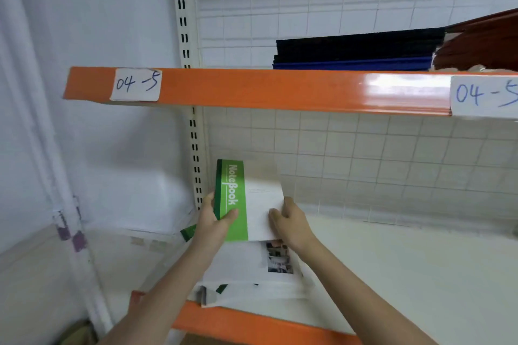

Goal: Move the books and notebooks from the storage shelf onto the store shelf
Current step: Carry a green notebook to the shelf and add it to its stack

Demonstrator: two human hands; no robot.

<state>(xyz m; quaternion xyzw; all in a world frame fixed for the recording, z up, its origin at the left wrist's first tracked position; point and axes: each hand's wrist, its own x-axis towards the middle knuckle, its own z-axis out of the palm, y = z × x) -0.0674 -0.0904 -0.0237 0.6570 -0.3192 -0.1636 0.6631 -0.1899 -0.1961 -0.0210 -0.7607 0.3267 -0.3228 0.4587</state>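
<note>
I have the green-and-white notebook (246,199) tipped up on its lower edge at the left end of the lower shelf (392,255), its cover facing me and its "NoteBook" band running up the spine side, so I judge I am either lifting it off or standing it against the corner by the slotted upright (193,148). It rises out of a loose pile of more notebooks (252,274) lying flat under it, one showing a small photo on its white cover, the pile jutting a little over the orange front rail (252,325). My left hand (215,221) grips the spine edge, thumb pressed across the green band on the front and the other fingers hidden behind, so the book is pinched there. My right hand (291,224) holds the opposite edge low down, fingers curled onto the white cover; holding both sides keeps the thin book from flopping. Both forearms reach up and forward from below, converging on the book. Above, the orange beam (280,89) carries handwritten labels reading 04-5 (137,84), and a flat stack of dark folders (356,50) sits on that upper level against the wire grid back (336,8)
</note>
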